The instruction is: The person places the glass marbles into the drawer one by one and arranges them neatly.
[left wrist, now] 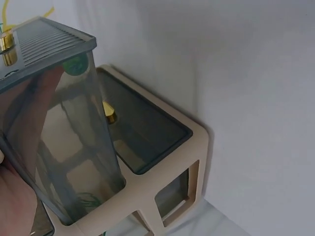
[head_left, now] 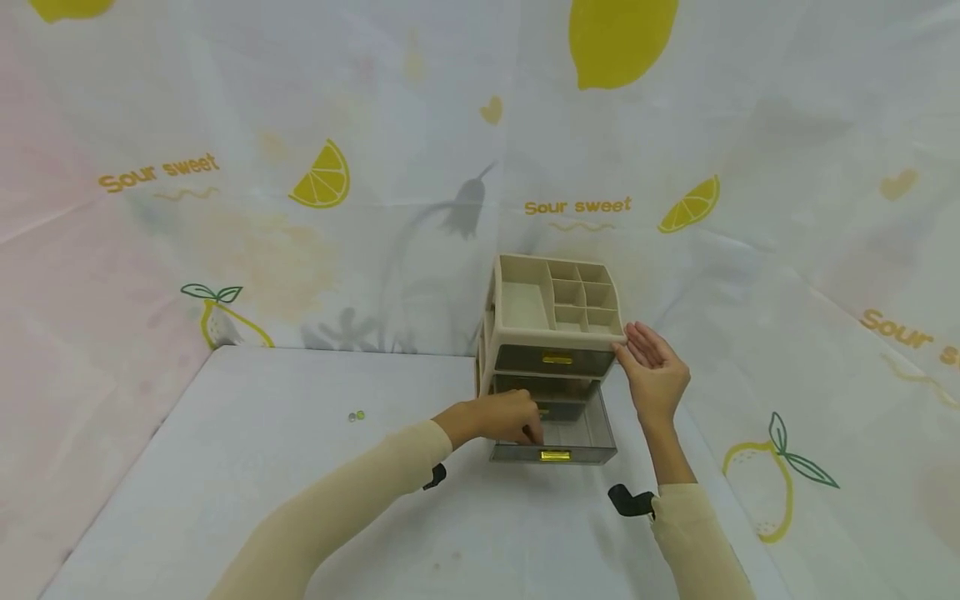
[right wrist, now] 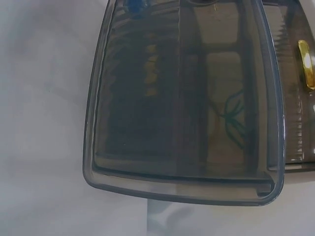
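Note:
A beige desktop drawer organizer (head_left: 551, 337) with smoky see-through drawers stands at the back of the table. Its lower drawer (head_left: 592, 454), with a gold handle, is pulled out. My left hand (head_left: 506, 417) reaches over the drawer's left side, fingers pointing down inside. Through the drawer wall in the left wrist view, a finger shows close to a small green round piece (left wrist: 76, 64); whether it is pinched is hidden. A blue round spot (right wrist: 136, 6) shows through the drawer in the right wrist view. My right hand (head_left: 657, 367) touches the organizer's upper right front corner, fingers fairly straight.
Two small round pieces (head_left: 356, 416), one greenish and one clear, lie left of the organizer on the white table (head_left: 225, 467). The upper drawer (head_left: 517, 360) is closed. A lemon-print cloth (head_left: 420, 250) hangs right behind the organizer.

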Demonstrator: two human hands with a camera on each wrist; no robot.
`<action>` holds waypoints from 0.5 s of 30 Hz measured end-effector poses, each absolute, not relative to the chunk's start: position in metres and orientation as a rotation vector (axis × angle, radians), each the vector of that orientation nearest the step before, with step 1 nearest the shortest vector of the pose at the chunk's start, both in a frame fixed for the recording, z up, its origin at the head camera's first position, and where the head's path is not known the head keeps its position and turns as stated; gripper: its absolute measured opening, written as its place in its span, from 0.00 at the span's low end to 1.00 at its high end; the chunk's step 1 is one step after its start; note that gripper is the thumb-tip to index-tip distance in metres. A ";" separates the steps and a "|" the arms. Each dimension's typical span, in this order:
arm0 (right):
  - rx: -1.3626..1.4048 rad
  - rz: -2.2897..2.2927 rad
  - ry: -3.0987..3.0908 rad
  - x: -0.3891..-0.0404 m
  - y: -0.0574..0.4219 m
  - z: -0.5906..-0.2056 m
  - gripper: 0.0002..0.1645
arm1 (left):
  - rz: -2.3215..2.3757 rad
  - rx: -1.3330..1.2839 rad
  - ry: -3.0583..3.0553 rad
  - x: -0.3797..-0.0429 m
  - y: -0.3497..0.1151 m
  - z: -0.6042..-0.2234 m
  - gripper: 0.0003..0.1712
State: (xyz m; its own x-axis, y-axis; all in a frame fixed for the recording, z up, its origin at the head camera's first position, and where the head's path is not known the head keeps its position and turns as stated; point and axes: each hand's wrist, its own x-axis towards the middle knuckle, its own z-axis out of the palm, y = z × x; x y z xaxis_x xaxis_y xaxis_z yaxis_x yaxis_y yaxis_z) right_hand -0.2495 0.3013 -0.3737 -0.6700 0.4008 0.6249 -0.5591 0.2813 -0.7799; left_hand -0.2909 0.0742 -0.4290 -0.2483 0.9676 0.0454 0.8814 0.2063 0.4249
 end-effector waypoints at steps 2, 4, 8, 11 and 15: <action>0.141 1.502 -1.757 -0.249 0.302 -0.373 0.27 | 0.551 1.757 2.250 -0.290 0.076 -0.428 0.08; 0.137 1.493 -1.766 -0.247 0.302 -0.373 0.27 | 0.560 1.740 2.253 -0.289 0.077 -0.428 0.08; 0.141 1.479 -1.775 -0.246 0.301 -0.372 0.27 | 0.568 1.708 2.263 -0.287 0.078 -0.430 0.10; 0.142 1.479 -1.770 -0.246 0.300 -0.372 0.27 | 0.566 1.714 2.261 -0.287 0.077 -0.431 0.10; 0.136 1.486 -1.762 -0.246 0.299 -0.371 0.27 | 0.568 1.729 2.241 -0.288 0.076 -0.431 0.10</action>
